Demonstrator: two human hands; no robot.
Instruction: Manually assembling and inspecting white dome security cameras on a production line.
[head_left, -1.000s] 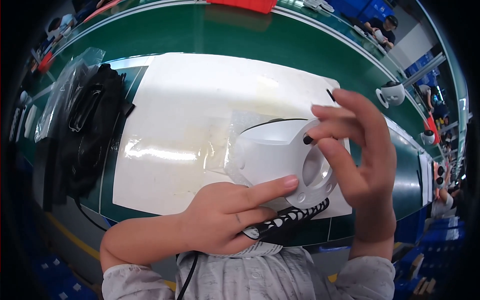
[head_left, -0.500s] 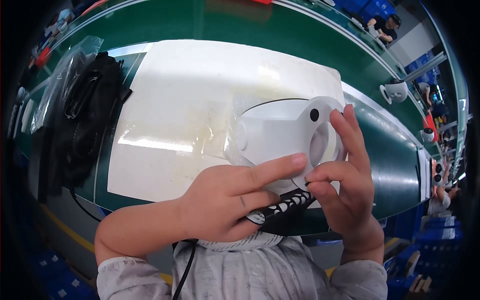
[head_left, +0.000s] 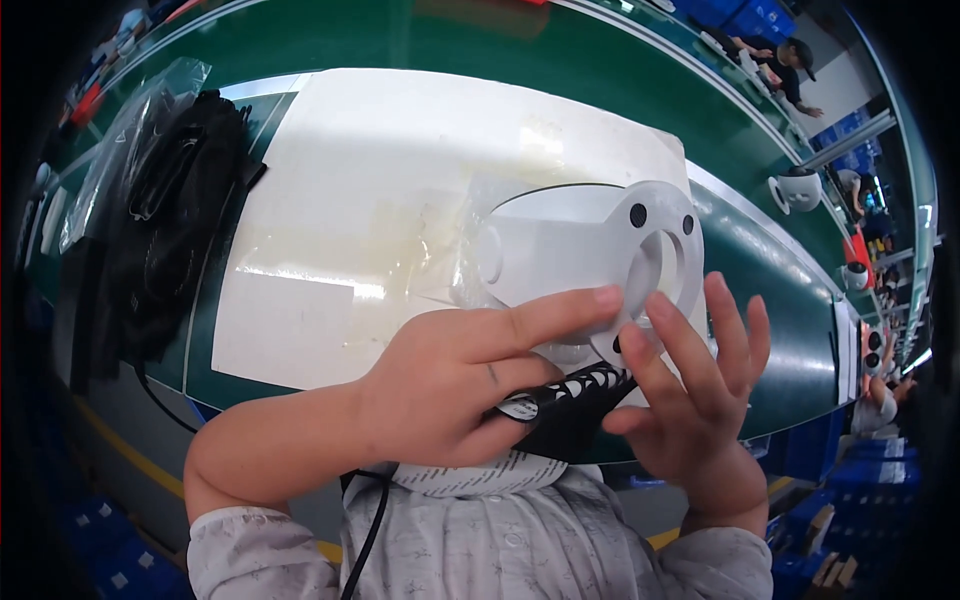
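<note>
While I see the left hand [head_left: 440, 375] with its index finger on the white shell [head_left: 560, 235], its lower fingers pinch a black strip [head_left: 590, 383] just below; the right hand [head_left: 690, 400] has its fingers spread, 1 tip at a black dot [head_left: 617, 345] on the ring [head_left: 688, 275]; I cannot tell whether it presses; 2 more dots [head_left: 638, 215] sit beyond those fingertips; white board [head_left: 400, 150] lies past the left knuckles.

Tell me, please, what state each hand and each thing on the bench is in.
Left hand: holding the black strip, index finger extended against the white device.
Right hand: open, fingertips by the lowest black pad.
White device: tipped over, ring base exposed.
Black pads: two fully visible, one partly covered.
Black strip: gripped, white ovals showing.
White sheet: flat.
Plastic bag: crumpled.
Black bundle: heaped.
</note>
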